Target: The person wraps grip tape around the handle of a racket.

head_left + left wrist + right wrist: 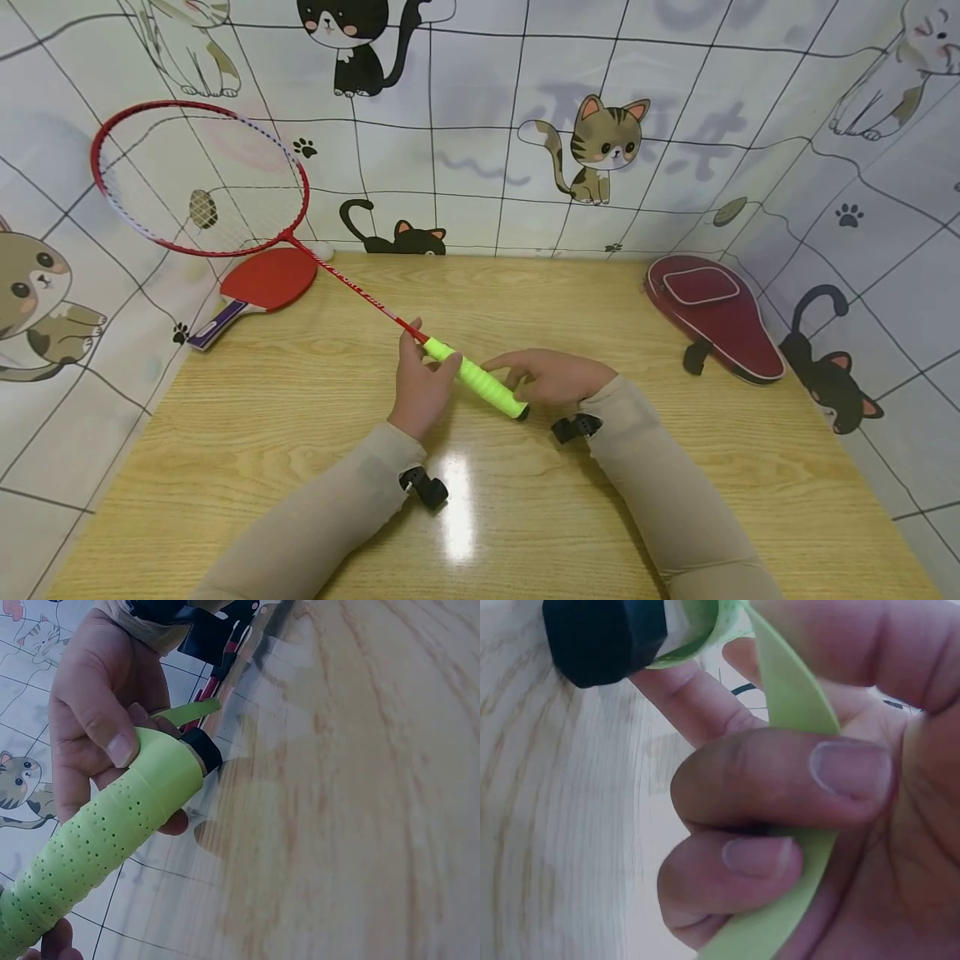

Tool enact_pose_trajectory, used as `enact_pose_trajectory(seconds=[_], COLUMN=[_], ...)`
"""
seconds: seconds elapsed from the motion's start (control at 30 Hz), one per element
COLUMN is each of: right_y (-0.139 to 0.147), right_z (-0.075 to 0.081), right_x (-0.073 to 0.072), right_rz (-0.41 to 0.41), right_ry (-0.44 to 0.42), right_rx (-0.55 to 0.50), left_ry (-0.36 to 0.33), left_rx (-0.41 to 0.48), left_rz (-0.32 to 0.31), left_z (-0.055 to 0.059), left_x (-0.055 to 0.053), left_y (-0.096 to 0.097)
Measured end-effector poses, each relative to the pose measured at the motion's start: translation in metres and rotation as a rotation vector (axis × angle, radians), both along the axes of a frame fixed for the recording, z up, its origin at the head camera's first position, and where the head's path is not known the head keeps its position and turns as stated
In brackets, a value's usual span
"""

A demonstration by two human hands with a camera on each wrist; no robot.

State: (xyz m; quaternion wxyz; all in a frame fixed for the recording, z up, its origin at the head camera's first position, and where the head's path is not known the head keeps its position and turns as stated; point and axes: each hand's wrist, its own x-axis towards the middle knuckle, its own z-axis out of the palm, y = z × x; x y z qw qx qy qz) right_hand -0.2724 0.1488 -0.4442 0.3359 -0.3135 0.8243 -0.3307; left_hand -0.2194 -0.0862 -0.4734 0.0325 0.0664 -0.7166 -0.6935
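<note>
A red and white badminton racket (363, 296) slants across the table, its head toward the back left. My left hand (422, 387) holds it where the shaft meets the neon-yellow handle (487, 385), thumb on the wrap. Perforated overgrip covers the handle, and at the lower end a black butt cap (202, 748) shows. My right hand (558, 377) is beside that end. Its curled fingers hold a loose strip of overgrip tape (769, 926), seen in the right wrist view. In the left wrist view, the right thumb (112, 739) presses on the wrap near the cap.
A red table tennis bat (273, 277) lies under the racket head at the back left, with a white ball (323, 250) near it. At the back right is a dark red bat case (712, 317). Cat-printed sheeting (472, 167) surrounds the wooden table (360, 533).
</note>
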Motion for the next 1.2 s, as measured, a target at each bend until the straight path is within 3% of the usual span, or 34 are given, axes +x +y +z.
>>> enact_pose_trajectory(seconds=[0.13, 0.43, 0.63, 1.2], right_y=[0.0007, -0.0008, 0.0003, 0.0015], right_z=[0.0024, -0.0022, -0.0009, -0.0021], right_x=[0.0017, -0.0014, -0.0002, -0.0011], right_rz=[-0.006, 0.019, 0.007, 0.014], right_ry=[0.015, 0.11, 0.128, 0.05], right_rx=[-0.004, 0.002, 0.019, -0.019], left_ry=[-0.005, -0.007, -0.018, -0.019], left_rx=[-0.041, -0.028, -0.08, -0.029], left_rz=[0.018, 0.036, 0.015, 0.031], left_z=[-0.0006, 0.0002, 0.0004, 0.0031], left_x=[-0.0009, -0.0019, -0.0001, -0.0014], left_y=[0.0001, -0.0002, -0.0013, 0.0007])
